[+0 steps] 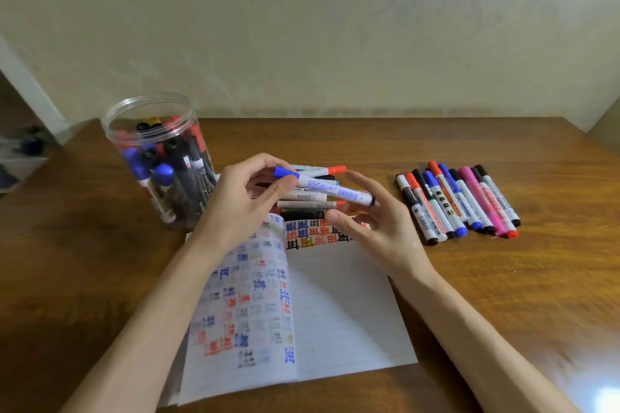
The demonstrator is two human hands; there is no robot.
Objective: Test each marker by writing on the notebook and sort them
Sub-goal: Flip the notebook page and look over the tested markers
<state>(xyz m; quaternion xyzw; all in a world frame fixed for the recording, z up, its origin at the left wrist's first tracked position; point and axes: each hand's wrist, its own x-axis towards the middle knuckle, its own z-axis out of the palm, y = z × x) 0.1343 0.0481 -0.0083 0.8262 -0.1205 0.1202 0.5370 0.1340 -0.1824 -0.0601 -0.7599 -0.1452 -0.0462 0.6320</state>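
My left grip [248,198] pinches the blue marker [332,189] by its cap above the notebook [335,295], my right grip [375,228] loose and open at its tail; with a row [459,204] and pile [305,203] sorted on the surface [503,278] and the jar [157,157] well stocked, I judge it about half done.

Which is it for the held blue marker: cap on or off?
On. The blue marker wears its blue cap at the end pinched by the left hand; no bare tip shows.
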